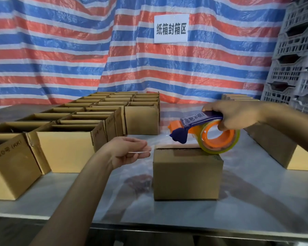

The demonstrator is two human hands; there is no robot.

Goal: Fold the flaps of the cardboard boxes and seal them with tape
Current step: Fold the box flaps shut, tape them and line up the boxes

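I see the closed cardboard box [187,173] at lower centre of the frame on the metal table [78,197], directly under the tape dispenser [205,134], whose roll rests on the box's top right edge. The dispenser's long axis runs left-right, its blue cutter end pointing left (toward the rows of open boxes [78,125] at centre left). My right hand [233,115] is clenched around the dispenser's handle from the right, while my left hand [127,150] hovers slack and empty, fingers extended, just beside the box's upper left corner.
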